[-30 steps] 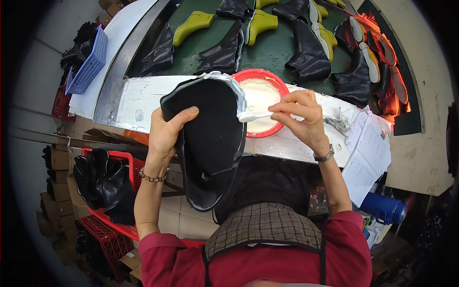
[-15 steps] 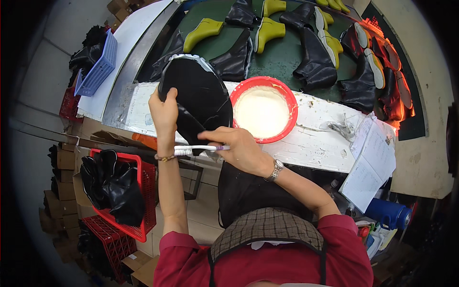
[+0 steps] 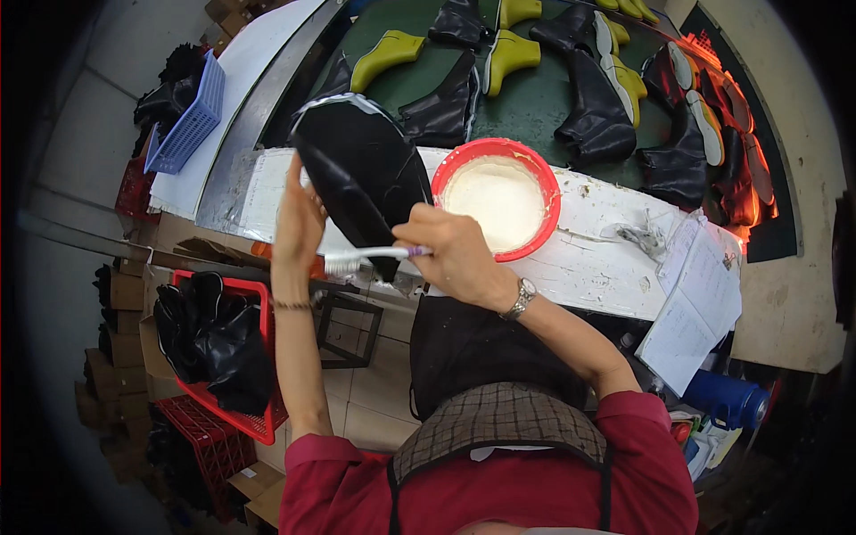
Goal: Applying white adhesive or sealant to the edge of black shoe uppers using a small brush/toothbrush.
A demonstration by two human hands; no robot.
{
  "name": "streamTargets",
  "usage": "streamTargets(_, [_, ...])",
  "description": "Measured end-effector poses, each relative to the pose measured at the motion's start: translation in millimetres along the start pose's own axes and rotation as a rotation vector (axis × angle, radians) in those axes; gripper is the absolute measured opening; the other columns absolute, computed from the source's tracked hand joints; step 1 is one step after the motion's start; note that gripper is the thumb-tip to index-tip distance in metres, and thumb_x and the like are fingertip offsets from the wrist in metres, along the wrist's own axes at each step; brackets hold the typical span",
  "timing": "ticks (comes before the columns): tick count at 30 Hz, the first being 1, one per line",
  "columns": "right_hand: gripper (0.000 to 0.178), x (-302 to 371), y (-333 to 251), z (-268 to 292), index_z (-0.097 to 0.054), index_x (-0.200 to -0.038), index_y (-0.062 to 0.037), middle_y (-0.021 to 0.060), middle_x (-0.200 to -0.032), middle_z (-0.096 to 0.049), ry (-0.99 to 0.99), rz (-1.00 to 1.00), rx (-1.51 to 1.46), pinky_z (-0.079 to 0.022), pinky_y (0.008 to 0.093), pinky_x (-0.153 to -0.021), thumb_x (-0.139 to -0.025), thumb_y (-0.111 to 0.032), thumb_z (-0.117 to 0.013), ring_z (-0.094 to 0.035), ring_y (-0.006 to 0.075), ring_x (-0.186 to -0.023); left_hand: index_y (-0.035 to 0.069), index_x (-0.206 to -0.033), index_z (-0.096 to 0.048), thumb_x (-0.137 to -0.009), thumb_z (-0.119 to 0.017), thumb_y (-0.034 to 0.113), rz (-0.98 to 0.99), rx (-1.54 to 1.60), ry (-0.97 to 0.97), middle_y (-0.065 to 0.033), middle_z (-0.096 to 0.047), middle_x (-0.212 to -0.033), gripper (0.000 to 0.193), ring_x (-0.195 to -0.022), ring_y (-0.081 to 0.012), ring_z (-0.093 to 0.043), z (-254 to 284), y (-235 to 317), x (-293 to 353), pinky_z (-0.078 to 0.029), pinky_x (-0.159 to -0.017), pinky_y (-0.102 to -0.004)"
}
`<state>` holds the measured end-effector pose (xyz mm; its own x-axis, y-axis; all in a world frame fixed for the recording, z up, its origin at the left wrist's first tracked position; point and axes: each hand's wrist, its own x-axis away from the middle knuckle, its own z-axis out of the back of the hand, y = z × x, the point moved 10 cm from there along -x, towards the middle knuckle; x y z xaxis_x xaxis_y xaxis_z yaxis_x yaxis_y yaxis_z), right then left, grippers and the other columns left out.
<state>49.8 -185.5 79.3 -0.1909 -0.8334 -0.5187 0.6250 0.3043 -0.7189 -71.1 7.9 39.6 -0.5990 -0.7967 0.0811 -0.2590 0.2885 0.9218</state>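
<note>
A black leather boot upper (image 3: 361, 152) with a whitish strip along its far edge is tilted above the near side of the workbench. My left hand (image 3: 300, 218) grips it at the left side, most fingers hidden behind the leather and slightly blurred. My right hand (image 3: 455, 254) is closed round a white-and-purple toothbrush (image 3: 370, 256), bristles pointing left, below the upper. Its fingers reach the upper's lower right edge; whether they pinch it too I cannot make out. Just right of the upper stands a red bowl (image 3: 551, 214) of creamy white paste (image 3: 495, 201).
Black boots (image 3: 596, 111) and yellow-green boot forms (image 3: 513, 62) lie on a green belt (image 3: 535, 107) behind the white bench (image 3: 606, 276). An open notebook (image 3: 691, 299) hangs at the right edge, near a blue flask (image 3: 727, 401). Red crates (image 3: 278, 357) with boots stand lower left.
The upper has turned, so more of its leather side shows. My left hand has shifted to its outer left side, thumb no longer on the inside. My right hand moved slightly right and up.
</note>
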Motion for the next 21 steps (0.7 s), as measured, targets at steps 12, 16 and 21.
streamTargets(12, [0.017,7,-7,31,-0.078,-0.098,-0.0013,0.0105,-0.077,-0.064,0.054,0.01,-0.402,-0.047,0.0333,-0.058,-0.081,0.001,-0.076,-0.062,0.0228,-0.066,0.004,-0.164,-0.02,-0.066,-0.093,0.006,-0.621,-1.036,0.036,-0.0228,-0.054,-0.144,0.122,-0.123,-0.0308,-0.063,-85,-20,86,-0.048,-0.109,-0.041])
streamTargets(16, [0.026,7,-10,41,-0.077,-0.103,-0.0009,0.0104,-0.08,-0.065,0.004,0.065,-0.404,-0.047,0.0322,-0.06,-0.078,0.004,-0.076,-0.063,0.0221,-0.068,0.003,-0.163,-0.022,-0.059,-0.1,0.015,-0.6,-0.935,-0.027,-0.0205,-0.046,-0.155,0.13,-0.141,-0.0322,-0.05,-83,-20,83,-0.042,-0.117,-0.0437])
streamTargets(21, [0.029,5,-16,41,-0.077,-0.105,-0.0001,0.0089,-0.085,-0.068,-0.056,0.13,-0.425,-0.048,0.0297,-0.062,-0.076,0.005,-0.079,-0.065,0.0189,-0.073,0.0,-0.152,-0.048,-0.075,-0.085,-0.005,-0.655,-0.735,-0.08,-0.0175,-0.063,-0.141,0.086,-0.127,-0.0276,-0.062,-85,-22,88,-0.048,-0.11,-0.0363])
